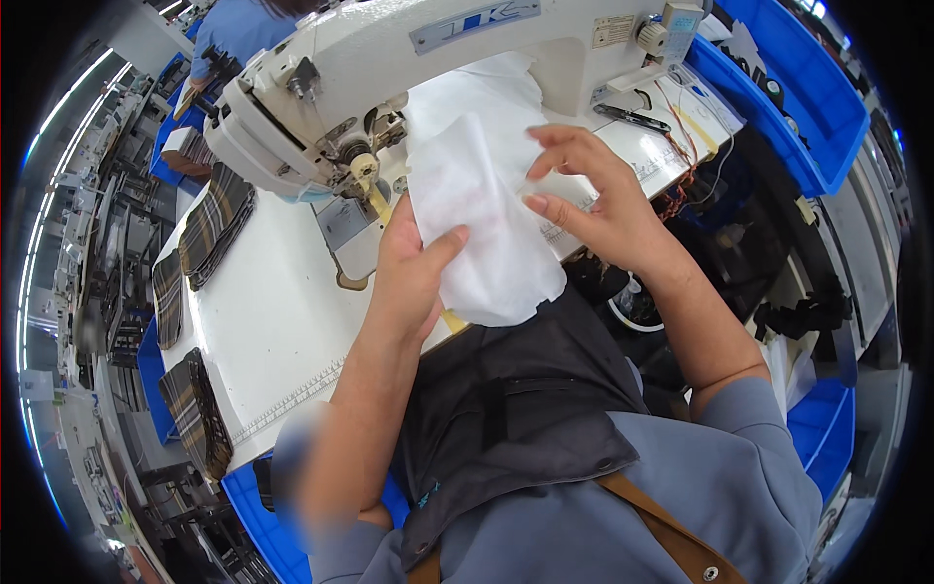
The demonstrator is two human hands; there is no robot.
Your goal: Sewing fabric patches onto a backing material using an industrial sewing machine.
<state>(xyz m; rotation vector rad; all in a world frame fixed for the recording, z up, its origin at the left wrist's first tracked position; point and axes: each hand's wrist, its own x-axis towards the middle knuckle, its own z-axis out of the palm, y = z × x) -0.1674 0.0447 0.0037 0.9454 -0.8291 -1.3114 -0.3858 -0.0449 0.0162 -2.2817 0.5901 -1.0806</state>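
Observation:
A piece of white fabric (496,234) hangs over the front edge of the sewing table, right of the needle area. My left hand (413,268) grips its left edge, thumb on top and the other fingers underneath, mostly hidden. Beside the cloth's right side, my right hand (598,195) is raised with thumb and fingers spread, holding nothing. More white fabric (477,92) lies behind, under the arm of the white sewing machine (331,107). The machine's presser foot area is just beyond my left hand.
Stacks of dark plaid fabric pieces (219,229) lie on the white table (282,321) at left. Thread snips (632,118) rest beneath the machine's right end, near loose wires. A blue bin (817,97) stands at far right. Another person (243,34) sits beyond the machine.

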